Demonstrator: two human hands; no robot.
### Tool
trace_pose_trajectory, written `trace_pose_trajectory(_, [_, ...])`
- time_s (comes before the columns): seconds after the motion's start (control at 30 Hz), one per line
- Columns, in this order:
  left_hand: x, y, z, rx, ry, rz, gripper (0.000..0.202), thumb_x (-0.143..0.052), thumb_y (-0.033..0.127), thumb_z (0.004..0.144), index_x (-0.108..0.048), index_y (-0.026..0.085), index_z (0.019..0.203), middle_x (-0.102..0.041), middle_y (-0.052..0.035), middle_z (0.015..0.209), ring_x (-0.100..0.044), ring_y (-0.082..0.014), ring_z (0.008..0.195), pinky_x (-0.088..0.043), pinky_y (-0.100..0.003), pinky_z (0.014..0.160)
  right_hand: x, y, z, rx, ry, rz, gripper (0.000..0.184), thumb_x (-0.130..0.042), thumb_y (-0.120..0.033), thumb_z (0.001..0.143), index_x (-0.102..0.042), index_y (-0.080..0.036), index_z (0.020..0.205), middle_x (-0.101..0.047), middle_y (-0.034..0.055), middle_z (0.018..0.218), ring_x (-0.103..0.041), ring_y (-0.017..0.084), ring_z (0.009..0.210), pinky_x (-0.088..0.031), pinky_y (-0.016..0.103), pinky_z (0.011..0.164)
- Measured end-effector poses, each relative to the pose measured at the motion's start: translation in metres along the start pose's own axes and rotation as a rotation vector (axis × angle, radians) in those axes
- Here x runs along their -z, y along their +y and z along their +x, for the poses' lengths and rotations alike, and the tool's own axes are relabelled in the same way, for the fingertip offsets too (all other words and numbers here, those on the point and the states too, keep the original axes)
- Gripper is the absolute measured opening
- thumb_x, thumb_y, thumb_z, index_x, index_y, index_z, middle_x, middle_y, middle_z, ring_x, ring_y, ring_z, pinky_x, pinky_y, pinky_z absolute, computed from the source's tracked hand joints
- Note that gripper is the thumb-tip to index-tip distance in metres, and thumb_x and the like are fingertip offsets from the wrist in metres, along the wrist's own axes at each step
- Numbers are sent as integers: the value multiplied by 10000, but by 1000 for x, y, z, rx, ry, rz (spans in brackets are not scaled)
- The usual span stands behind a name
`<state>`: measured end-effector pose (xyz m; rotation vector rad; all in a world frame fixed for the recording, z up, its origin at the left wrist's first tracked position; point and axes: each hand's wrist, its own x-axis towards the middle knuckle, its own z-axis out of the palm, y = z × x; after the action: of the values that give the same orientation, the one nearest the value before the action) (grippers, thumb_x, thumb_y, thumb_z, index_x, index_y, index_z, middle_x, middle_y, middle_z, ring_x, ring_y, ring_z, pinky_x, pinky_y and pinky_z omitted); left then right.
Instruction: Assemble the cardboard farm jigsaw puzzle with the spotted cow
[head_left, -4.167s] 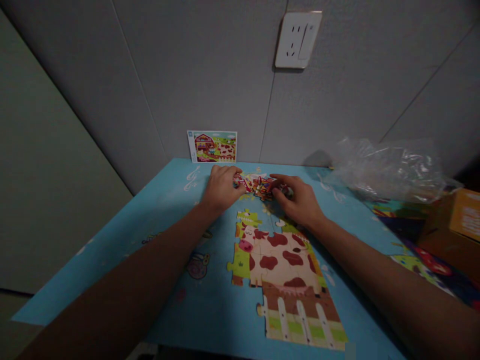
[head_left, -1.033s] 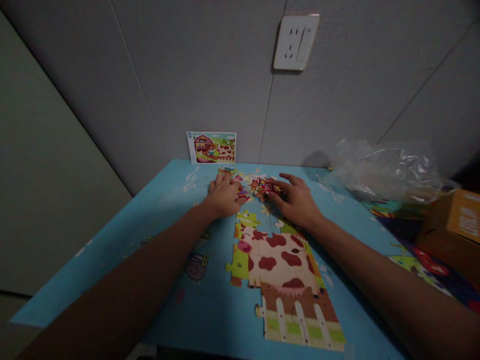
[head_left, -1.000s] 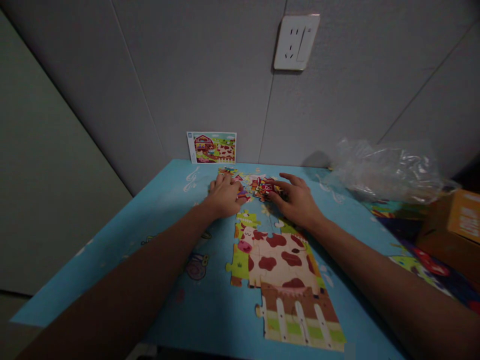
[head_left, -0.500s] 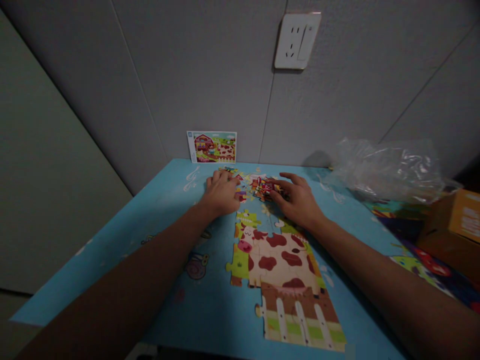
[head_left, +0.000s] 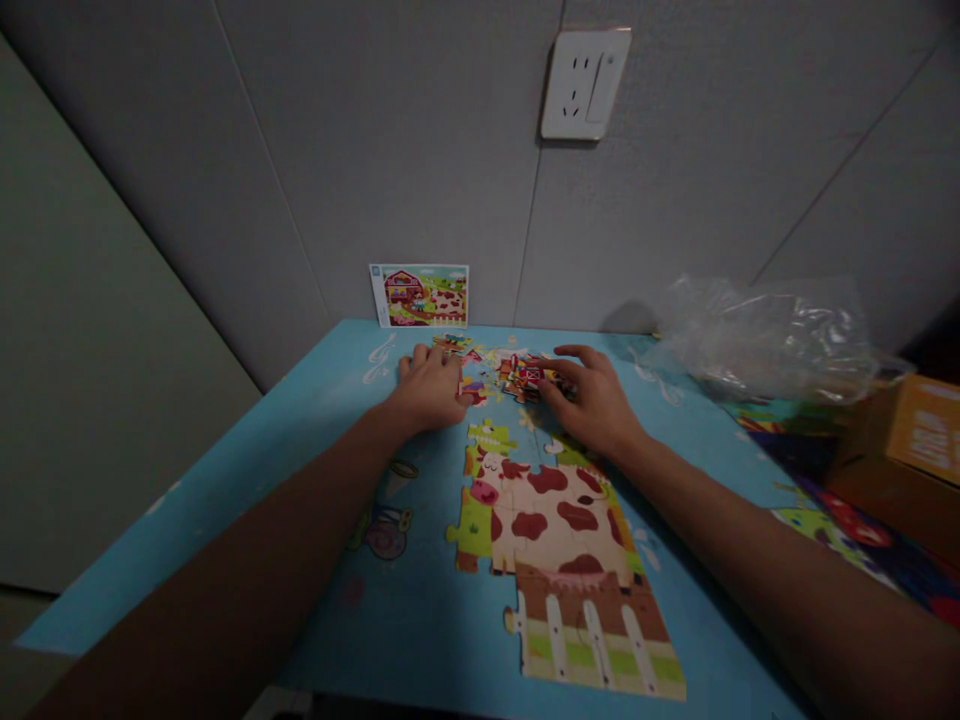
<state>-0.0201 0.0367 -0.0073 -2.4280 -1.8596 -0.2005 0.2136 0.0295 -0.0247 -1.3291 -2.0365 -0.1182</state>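
A partly joined jigsaw puzzle (head_left: 559,515) lies on the blue table, showing a spotted cow above a white fence. Beyond it, loose puzzle pieces (head_left: 517,375) are heaped near the wall. My left hand (head_left: 431,390) rests palm down left of the heap, its fingers loosely spread and its thumb beside a few colourful pieces (head_left: 474,388). At the heap's right edge, my right hand (head_left: 591,398) has its index finger and thumb apart, their tips at the pieces. Whether those tips touch a piece is unclear.
A picture card (head_left: 420,297) of the farm scene leans against the wall. A clear plastic bag (head_left: 772,340) sits at the table's back right, with an orange-brown box (head_left: 900,450) beyond the right edge. A socket plate (head_left: 586,85) is on the wall.
My left hand has shifted slightly left, uncovering more of the pieces beside its thumb. The right hand stays at the heap. The whole view has moved a little.
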Motion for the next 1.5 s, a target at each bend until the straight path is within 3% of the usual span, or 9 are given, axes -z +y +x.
trace_pose_trajectory(0.2, [4, 0, 0, -40, 68, -52, 363, -620, 443, 778, -537, 172, 1004, -562, -146, 1168, -437, -344, 1141, -362, -494, 947, 0, -1, 1, 28, 23, 8, 349, -522, -351, 871, -723, -172, 1093, -609, 166, 1187, -548, 311, 1089, -413, 505, 951])
trace_pose_trajectory(0.4, [8, 10, -3, -277, 314, -372, 158, -600, 201, 819, -543, 206, 967, -618, -54, 955, -533, -235, 1006, -407, -421, 937, 9, -15, 1, 93, -47, 102, 299, -537, -371, 890, -702, -192, 1063, -692, 94, 981, -598, 247, 923, -417, 416, 867])
trace_pose_trajectory(0.53, [11, 17, -8, -452, 442, -604, 104, -581, 174, 840, -567, 192, 942, -617, -48, 912, -553, -190, 932, -480, -349, 861, 17, -24, 0, 197, -55, 183, 268, -497, -357, 914, -648, -194, 765, -623, 21, 676, -557, 178, 691, -402, 347, 781])
trace_pose_trajectory(0.6, [11, 19, -11, -485, 464, -662, 108, -579, 159, 843, -568, 187, 947, -620, -46, 909, -561, -176, 911, -493, -329, 845, 18, -25, -1, 207, -25, 207, 297, -477, -344, 914, -583, -193, 681, -570, 10, 622, -526, 166, 646, -392, 328, 745])
trace_pose_trajectory(0.83, [6, 18, -13, -562, 441, -554, 454, -692, 216, 778, -528, 165, 1198, -583, -92, 1049, -529, -210, 998, -469, -382, 932, 19, -22, -1, 61, 14, 299, 310, -448, -356, 908, -565, -190, 675, -590, 22, 622, -525, 167, 617, -375, 300, 663])
trace_pose_trajectory(1.5, [11, 16, -9, -628, 530, -412, 321, -654, 347, 809, -590, 176, 1073, -651, -86, 1016, -553, -229, 1003, -425, -405, 926, 18, -21, -2, 91, 19, 302, 338, -435, -376, 913, -538, -194, 648, -554, 15, 600, -506, 163, 602, -359, 297, 633])
